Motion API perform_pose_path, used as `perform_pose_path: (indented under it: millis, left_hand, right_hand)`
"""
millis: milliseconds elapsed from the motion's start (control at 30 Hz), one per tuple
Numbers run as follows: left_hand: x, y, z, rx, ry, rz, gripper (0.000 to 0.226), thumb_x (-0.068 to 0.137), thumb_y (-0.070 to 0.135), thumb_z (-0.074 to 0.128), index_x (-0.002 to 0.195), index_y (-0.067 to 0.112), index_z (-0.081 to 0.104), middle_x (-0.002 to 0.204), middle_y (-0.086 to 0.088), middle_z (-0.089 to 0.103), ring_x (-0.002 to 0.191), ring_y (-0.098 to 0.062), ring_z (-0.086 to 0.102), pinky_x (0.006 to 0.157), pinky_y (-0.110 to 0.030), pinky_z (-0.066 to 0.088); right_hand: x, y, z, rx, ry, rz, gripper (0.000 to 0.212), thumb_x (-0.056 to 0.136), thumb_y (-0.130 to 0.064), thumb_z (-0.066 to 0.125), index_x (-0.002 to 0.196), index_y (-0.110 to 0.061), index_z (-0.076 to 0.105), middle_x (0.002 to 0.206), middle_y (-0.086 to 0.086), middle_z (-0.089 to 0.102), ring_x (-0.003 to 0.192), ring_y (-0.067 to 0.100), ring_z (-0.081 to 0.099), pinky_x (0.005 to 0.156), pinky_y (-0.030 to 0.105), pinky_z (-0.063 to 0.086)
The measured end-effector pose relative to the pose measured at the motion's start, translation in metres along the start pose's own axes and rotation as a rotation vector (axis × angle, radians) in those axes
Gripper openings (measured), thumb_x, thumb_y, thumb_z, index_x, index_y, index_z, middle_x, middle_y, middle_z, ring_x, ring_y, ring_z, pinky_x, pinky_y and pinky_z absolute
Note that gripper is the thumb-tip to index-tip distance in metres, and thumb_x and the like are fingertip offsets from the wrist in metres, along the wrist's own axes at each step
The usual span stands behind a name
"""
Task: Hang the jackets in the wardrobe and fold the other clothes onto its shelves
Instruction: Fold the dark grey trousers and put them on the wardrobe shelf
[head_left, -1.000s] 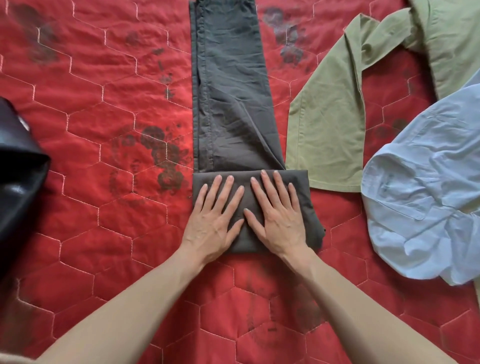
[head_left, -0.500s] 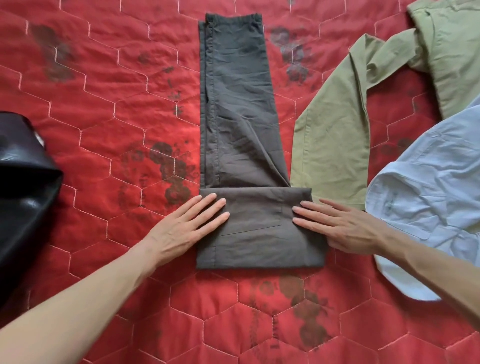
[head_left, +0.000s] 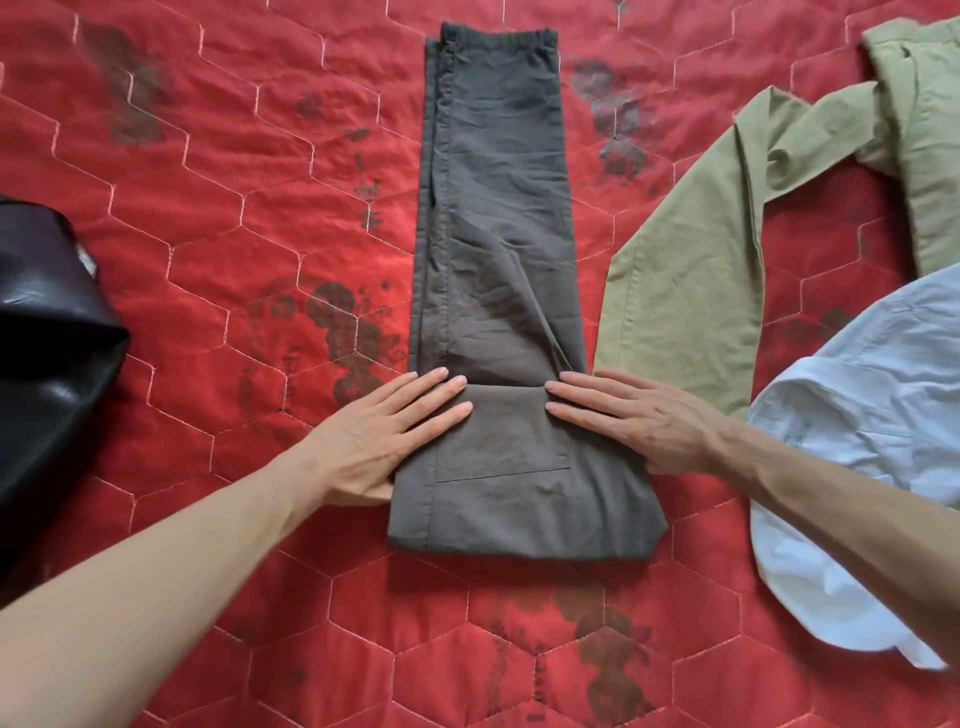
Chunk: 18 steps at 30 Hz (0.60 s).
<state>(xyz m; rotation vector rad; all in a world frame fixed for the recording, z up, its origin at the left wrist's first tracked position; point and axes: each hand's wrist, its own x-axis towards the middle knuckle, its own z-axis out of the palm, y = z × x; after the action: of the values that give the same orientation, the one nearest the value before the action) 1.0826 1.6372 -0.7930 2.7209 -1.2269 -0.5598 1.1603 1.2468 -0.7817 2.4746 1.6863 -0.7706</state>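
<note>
The dark grey trousers (head_left: 498, 249) lie lengthwise down the middle of the red quilted bedspread (head_left: 208, 218), legs stacked one on the other, with the near end turned up into a flat rectangular fold and the elastic end far from the person. The left hand (head_left: 384, 436) rests flat on the fold's left edge and the right hand (head_left: 628, 421) on its right edge — fingers of both straight and together, pressing rather than gripping anything. Just to the right, close to the trousers' side, lies an olive-green jacket (head_left: 691, 270) with one sleeve stretched out, and a pale blue shirt (head_left: 857, 467) sits crumpled beneath the right forearm; a black leather jacket (head_left: 47, 374) bulges at the left edge. The likely trouble is in the next turn: the cloth above the fold is rumpled, so rolling it on could trap creases or skew the bundle — and the right hand might catch the jacket's hem nearby. No wardrobe is in view, so nothing is shelved yet.
</note>
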Motion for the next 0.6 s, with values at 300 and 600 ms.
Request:
perform_pose_path:
  millis: [300,600]
  left_hand:
    - [-0.029,0.04,-0.01,-0.695,0.096,-0.224,0.082,0.089,0.039,0.07,0.161,0.022,0.035,0.166,0.007,0.036,0.153,-0.003,0.03,0.125,-0.029,0.026]
    - [-0.035,0.091,-0.003,-1.096,0.444,-0.963,0.054,0.091,0.073,0.048,0.106,0.024,0.064,0.09,0.019,0.071,0.087,-0.005,0.064,0.078,-0.032,0.049]
  right_hand:
    - [-0.02,-0.04,0.02,0.431,0.154,0.046,0.078,0.096,-0.048,0.059,0.163,-0.028,0.026,0.173,-0.009,0.013,0.157,0.006,0.018,0.127,0.035,0.014]
    - [0.009,-0.148,0.006,1.221,0.872,1.091,0.03,0.094,-0.031,0.074,0.122,-0.02,0.068,0.1,-0.018,0.072,0.102,0.003,0.065,0.086,0.014,0.048]
